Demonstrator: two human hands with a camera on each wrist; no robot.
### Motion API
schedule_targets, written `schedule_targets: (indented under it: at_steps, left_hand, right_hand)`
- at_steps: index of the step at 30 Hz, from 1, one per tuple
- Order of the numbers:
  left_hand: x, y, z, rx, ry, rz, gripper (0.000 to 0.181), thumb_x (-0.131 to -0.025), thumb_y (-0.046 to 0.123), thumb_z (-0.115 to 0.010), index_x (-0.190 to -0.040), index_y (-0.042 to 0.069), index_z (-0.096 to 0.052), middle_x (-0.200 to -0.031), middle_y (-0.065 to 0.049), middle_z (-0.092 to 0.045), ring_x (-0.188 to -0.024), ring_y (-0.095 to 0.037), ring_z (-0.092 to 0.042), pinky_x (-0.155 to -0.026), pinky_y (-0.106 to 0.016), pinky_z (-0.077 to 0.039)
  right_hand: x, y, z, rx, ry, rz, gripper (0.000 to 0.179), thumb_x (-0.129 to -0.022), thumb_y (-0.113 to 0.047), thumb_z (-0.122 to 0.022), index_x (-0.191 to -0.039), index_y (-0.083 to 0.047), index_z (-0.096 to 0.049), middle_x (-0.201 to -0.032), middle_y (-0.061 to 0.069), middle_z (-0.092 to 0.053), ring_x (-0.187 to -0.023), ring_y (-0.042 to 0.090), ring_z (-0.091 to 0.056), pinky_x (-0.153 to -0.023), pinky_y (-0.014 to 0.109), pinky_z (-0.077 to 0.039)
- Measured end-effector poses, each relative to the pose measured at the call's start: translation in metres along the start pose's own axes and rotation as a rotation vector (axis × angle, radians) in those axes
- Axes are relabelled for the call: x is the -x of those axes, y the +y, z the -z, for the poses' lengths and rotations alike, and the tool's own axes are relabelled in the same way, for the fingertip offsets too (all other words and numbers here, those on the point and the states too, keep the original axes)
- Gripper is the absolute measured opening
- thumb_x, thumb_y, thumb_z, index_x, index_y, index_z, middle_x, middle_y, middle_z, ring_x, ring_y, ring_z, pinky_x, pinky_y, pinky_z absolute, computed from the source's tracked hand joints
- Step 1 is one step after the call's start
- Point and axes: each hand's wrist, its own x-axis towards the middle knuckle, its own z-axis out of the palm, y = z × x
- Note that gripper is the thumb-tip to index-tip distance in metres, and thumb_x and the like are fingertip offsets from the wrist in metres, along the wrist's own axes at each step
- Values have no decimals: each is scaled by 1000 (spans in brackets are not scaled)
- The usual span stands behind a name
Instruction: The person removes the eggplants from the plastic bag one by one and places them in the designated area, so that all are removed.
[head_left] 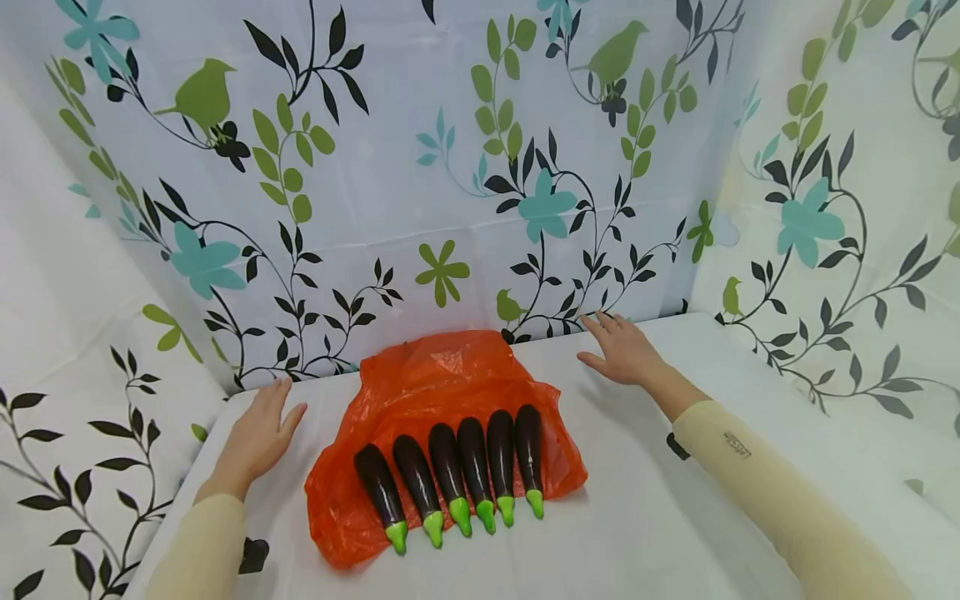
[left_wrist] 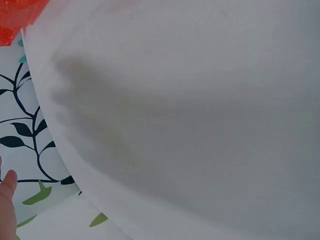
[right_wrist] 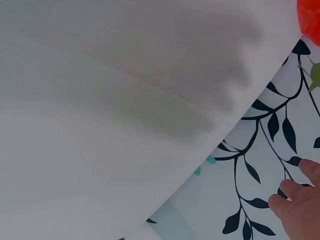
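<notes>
Left hand (head_left: 253, 435) at worktop (head_left: 637, 500) left, fingers straight, thumb apart; right hand (head_left: 618, 350), fingers spread, reaches far right; between them, six eggplants (head_left: 472, 458) lie on a red plastic bag (head_left: 442, 362)!

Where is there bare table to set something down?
Bare table lies between the red bag and right sleeve, and past the green stems of the eggplants. A narrower strip separates bag and left hand. Six eggplants crowd the bag's near half.
</notes>
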Motion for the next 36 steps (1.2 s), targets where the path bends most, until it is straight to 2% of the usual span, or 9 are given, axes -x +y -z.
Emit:
schedule_targets:
  at_steps: [4, 10, 16, 23, 26, 29, 36]
  left_hand:
    - [8, 9, 6, 72, 42, -55, 66, -104, 43, -40, -147, -6, -31, -148, -32, -30, -135, -51, -27, -107, -65, -23]
    - [32, 25, 8, 151, 57, -95, 61, -103, 41, -45, -145, -3, -37, -147, -28, -35, -134, -48, -31, -103, -68, -28]
    - [55, 42, 12, 218, 141, -129, 53, -103, 30, -50, -145, 1, -39, -145, -26, -38, -132, -47, -34, -98, -68, -33]
    - [76, 65, 23, 298, 179, -185, 49, -99, 25, -59, -144, 9, -45, -141, -16, -44, -129, -39, -40, -95, -67, -37]
    - [84, 75, 20, 312, 171, -203, 50, -95, 24, -65, -141, 11, -49, -138, -13, -47, -126, -37, -44, -92, -66, -41]
    - [92, 83, 13, 303, 132, -189, 53, -91, 28, -70, -138, 12, -51, -137, -10, -46, -125, -35, -45, -90, -64, -45]
    - [105, 92, 1, 223, 104, -159, 57, -86, 36, -76, -134, 13, -56, -136, -12, -44, -119, -35, -48, -83, -57, -52]
  right_hand:
    - [12, -1, 7, -44, 24, 25, 70, -97, -38, -59, -150, -1, -33, -151, 28, -33, -137, 48, -32, -112, 59, -24]
    - [32, -8, 11, -91, 34, 50, 69, -96, -36, -61, -149, -1, -34, -150, 27, -36, -136, 46, -35, -109, 58, -29]
    - [52, -22, 14, -130, 36, 48, 66, -96, -34, -62, -147, 0, -38, -146, 27, -40, -133, 46, -39, -105, 60, -34]
    - [67, -39, 23, -171, 41, 61, 66, -95, -36, -62, -148, -3, -39, -145, 24, -43, -132, 44, -41, -102, 59, -38]
    - [71, -44, 23, -180, 23, 52, 67, -95, -37, -62, -148, -5, -39, -145, 22, -45, -131, 42, -43, -102, 59, -39]
    - [74, -48, 21, -188, 4, 55, 66, -96, -37, -62, -149, -5, -38, -144, 22, -46, -131, 42, -44, -101, 58, -40]
    - [78, -56, 17, -224, -27, 46, 66, -96, -38, -61, -149, -7, -38, -144, 20, -47, -131, 41, -45, -100, 58, -41]
